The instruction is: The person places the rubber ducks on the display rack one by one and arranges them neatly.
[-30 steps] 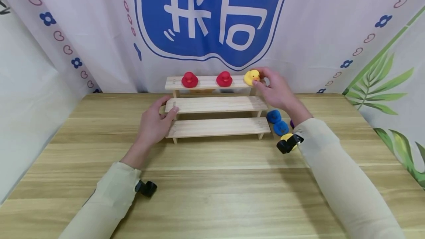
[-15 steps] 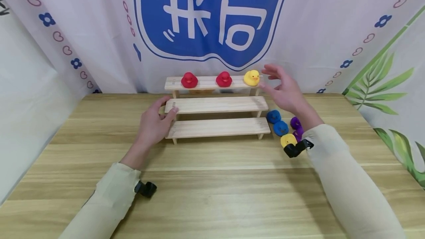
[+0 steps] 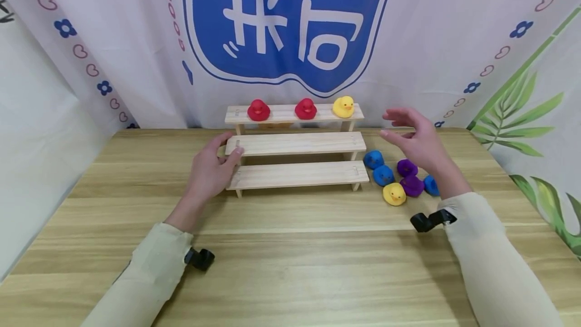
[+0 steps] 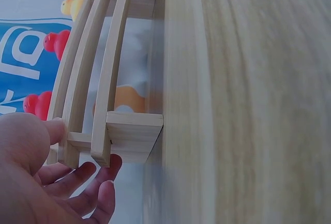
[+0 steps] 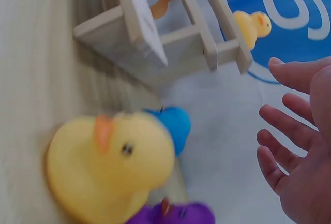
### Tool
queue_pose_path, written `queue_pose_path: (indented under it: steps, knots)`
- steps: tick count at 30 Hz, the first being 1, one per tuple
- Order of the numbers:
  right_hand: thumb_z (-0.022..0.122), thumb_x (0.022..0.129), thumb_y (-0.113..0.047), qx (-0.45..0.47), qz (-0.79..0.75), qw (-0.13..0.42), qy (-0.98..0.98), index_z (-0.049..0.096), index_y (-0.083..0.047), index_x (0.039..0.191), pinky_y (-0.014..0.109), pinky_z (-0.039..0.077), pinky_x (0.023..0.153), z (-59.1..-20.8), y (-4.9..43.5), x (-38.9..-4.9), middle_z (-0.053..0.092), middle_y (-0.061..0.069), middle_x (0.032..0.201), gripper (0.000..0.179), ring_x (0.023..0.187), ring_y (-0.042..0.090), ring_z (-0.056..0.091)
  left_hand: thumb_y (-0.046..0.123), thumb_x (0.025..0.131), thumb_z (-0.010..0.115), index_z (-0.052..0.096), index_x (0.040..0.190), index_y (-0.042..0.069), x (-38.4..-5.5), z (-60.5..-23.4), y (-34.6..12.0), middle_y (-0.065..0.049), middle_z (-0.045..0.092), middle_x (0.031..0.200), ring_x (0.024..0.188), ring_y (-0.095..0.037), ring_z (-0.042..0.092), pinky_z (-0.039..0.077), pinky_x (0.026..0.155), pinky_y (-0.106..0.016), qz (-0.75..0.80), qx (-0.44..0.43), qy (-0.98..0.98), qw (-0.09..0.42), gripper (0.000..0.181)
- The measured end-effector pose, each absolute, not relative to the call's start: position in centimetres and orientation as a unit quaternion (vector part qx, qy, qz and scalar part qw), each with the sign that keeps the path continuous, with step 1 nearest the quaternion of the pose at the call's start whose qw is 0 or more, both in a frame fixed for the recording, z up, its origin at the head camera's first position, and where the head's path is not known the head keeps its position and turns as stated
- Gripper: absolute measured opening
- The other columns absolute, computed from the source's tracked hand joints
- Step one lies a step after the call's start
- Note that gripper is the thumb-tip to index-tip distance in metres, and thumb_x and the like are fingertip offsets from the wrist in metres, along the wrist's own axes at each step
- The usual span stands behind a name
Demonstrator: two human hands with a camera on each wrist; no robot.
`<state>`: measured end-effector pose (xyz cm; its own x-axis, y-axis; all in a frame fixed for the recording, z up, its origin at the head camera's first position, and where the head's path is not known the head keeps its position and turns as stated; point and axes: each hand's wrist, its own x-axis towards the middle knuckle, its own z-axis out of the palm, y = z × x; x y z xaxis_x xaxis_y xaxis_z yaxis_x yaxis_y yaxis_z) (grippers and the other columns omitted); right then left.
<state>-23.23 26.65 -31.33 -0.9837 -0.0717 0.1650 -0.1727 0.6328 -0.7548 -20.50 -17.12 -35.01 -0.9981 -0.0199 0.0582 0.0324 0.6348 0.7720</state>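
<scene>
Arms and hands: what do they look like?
Left sleeve and right sleeve are long, plain pale beige, wrinkled. A small black camera sits at the left wrist, another at the right. Left hand and right hand are bare, no gloves.

Looks bright in the head view, softly shadowed on the pale wood-grain tabletop (image 3: 290,271) beside the beige cloth right sleeve (image 3: 492,259); looks dimmer at both wrists, blurring the plump yellow rubber duck (image 5: 111,169).
</scene>
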Motion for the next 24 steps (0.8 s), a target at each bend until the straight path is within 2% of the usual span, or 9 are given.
queue_pose_path:
  steps: [4, 11, 17, 24]
  knots:
    - [0.068, 0.104, -0.039, 0.059, 0.415, 0.057, -0.906, 0.047, -0.012, 0.156, 0.047, 0.044, 0.106, -32.3, 28.0, -22.7, 0.057, 0.013, 0.156, 0.062, 0.145, 0.035, 0.049, 0.045, 0.109, 0.056, 0.037, 0.166, 0.015, -20.5, -35.0, -17.1, -0.018, 0.047, 0.164, 0.107, -0.032, 0.072, 0.055, 0.073, -0.025, -0.431, -0.002, -0.902, 0.030, 0.067]
    - [0.069, 0.104, -0.039, 0.038, 0.414, 0.035, -0.909, 0.047, -0.010, 0.156, 0.047, 0.042, 0.108, -33.9, 29.8, -21.9, 0.055, 0.014, 0.157, 0.063, 0.145, 0.036, 0.048, 0.043, 0.110, 0.056, 0.037, 0.165, 0.015, -20.6, -35.1, -17.1, -0.017, 0.046, 0.165, 0.111, -0.034, 0.073, 0.057, 0.075, -0.028, -0.430, -0.004, -0.902, 0.032, 0.065]
    - [0.071, 0.103, -0.033, 0.035, 0.398, 0.021, -0.917, 0.053, -0.008, 0.151, 0.040, 0.047, 0.099, -35.0, 31.2, -21.5, 0.058, 0.016, 0.152, 0.057, 0.139, 0.038, 0.052, 0.045, 0.109, 0.056, 0.037, 0.166, 0.016, -20.6, -35.2, -17.1, -0.017, 0.046, 0.165, 0.111, -0.034, 0.072, 0.057, 0.076, -0.028, -0.430, -0.004, -0.902, 0.031, 0.066]
    - [0.072, 0.102, -0.039, 0.018, 0.383, 0.001, -0.924, 0.056, -0.012, 0.148, 0.037, 0.049, 0.096, -35.3, 32.2, -21.1, 0.058, 0.013, 0.151, 0.056, 0.137, 0.037, 0.055, 0.044, 0.109, 0.056, 0.035, 0.166, 0.016, -20.5, -35.1, -17.0, -0.016, 0.046, 0.165, 0.106, -0.032, 0.072, 0.055, 0.072, -0.025, -0.434, 0.002, -0.900, 0.027, 0.067]
